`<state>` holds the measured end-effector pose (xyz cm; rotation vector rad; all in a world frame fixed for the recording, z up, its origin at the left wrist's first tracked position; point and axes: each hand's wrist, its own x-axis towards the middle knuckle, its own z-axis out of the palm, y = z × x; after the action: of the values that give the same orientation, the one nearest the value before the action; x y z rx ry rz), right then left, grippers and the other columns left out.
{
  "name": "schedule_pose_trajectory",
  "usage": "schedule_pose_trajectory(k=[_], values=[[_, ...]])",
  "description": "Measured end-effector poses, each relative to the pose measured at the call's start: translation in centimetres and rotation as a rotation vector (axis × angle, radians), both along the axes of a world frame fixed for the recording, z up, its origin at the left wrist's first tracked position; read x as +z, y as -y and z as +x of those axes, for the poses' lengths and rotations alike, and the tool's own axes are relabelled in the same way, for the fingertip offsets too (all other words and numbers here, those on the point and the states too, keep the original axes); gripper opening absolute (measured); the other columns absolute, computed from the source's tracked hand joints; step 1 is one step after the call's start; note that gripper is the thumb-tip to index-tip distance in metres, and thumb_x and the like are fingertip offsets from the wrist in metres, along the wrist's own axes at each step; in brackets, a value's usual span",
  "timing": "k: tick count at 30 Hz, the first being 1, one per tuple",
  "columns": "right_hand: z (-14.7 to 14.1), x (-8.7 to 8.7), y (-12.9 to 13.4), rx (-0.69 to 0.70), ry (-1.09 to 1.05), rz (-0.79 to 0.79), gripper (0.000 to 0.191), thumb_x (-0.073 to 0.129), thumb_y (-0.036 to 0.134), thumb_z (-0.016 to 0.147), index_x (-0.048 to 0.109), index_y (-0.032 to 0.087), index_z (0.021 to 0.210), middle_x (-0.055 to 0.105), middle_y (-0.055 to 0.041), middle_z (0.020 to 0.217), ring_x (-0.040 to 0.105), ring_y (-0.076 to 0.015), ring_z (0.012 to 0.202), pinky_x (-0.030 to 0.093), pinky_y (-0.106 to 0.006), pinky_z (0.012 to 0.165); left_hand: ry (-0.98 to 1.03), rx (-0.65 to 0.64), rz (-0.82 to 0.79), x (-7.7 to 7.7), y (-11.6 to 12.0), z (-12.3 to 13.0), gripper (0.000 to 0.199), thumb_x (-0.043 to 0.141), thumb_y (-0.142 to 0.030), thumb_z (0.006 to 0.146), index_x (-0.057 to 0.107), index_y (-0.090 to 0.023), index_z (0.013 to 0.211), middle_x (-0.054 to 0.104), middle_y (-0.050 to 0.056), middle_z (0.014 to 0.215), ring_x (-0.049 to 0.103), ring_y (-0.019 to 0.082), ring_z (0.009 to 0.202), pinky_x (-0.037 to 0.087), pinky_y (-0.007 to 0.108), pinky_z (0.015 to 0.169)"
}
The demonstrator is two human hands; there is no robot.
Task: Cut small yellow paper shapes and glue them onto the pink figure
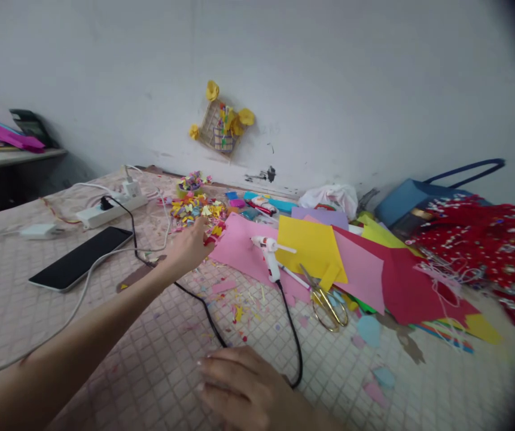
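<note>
My left hand (pixel 189 244) reaches out across the table to the near edge of a heap of small coloured paper cut-outs (pixel 194 206). Its thumb and fingers look apart, with red pieces just beyond them; the fingertips are partly hidden. Close to me, my right hand (pixel 250 386) rests low over the tabletop, fingers stretched out and holding nothing. Beyond it a white glue gun (pixel 268 256) lies on pink paper (pixel 239 242), a glue stick poking from its back. Gold-handled scissors (pixel 326 302) lie to its right, by a yellow sheet (pixel 308 242).
A power strip (pixel 112 209), a black phone-like slab (pixel 82 257) and a white adapter (pixel 39 231) lie left. Cables cross the table. At right are red sheets (pixel 412 281), a blue bag (pixel 418 200) and a red tinsel-like bundle (pixel 485 245). Paper scraps (pixel 239 311) litter the middle.
</note>
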<state>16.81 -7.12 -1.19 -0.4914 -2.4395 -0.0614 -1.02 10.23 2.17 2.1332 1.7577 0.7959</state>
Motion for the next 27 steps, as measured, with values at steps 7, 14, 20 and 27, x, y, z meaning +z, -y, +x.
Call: schedule_pose_trajectory(k=[7,14,20,27], values=[[0.4,-1.1,-0.1,-0.047,-0.014,-0.065,0.022,0.041,0.015,0.090,0.062,0.013,0.098,0.061,-0.0086,0.116,0.047,-0.0173,0.113,0.045,-0.029,0.094,-0.067,-0.048,0.050,-1.7,-2.6,1.8,0.041,0.054,-0.023,0.073,0.045,-0.012,0.112,0.067,0.009,0.077,0.063,0.026,0.078,0.042,0.029,0.062],[1.2,-0.1,0.0,-0.072,0.020,-0.214,0.024,0.043,0.014,0.087,0.058,0.009,0.106,0.055,-0.0105,0.124,0.044,-0.0173,0.118,0.039,-0.031,0.102,-0.073,-0.069,0.099,-1.2,-0.4,0.2,0.044,0.051,-0.034,0.079,0.043,-0.011,0.115,0.065,0.013,0.093,0.062,0.025,0.081,0.044,0.031,0.066],[2.2,0.4,-0.2,-0.131,0.001,-0.274,0.027,0.045,0.010,0.085,0.057,0.012,0.110,0.060,-0.0073,0.119,0.049,-0.0147,0.112,0.041,-0.030,0.099,-0.009,-0.125,0.177,-1.1,2.9,-0.9,0.031,0.046,-0.033,0.083,0.050,-0.015,0.107,0.064,0.009,0.091,0.060,0.022,0.084,0.044,0.031,0.072],[7.2,0.2,-3.3,-0.420,-0.109,-0.199,0.023,0.046,0.013,0.086,0.060,0.017,0.104,0.065,-0.0070,0.109,0.056,-0.0161,0.103,0.045,-0.033,0.092,0.081,-0.185,0.114,-0.8,5.1,-0.9,0.019,0.047,-0.032,0.081,0.059,-0.018,0.079,0.063,0.001,0.067,0.056,0.014,0.059,0.040,0.024,0.057]])
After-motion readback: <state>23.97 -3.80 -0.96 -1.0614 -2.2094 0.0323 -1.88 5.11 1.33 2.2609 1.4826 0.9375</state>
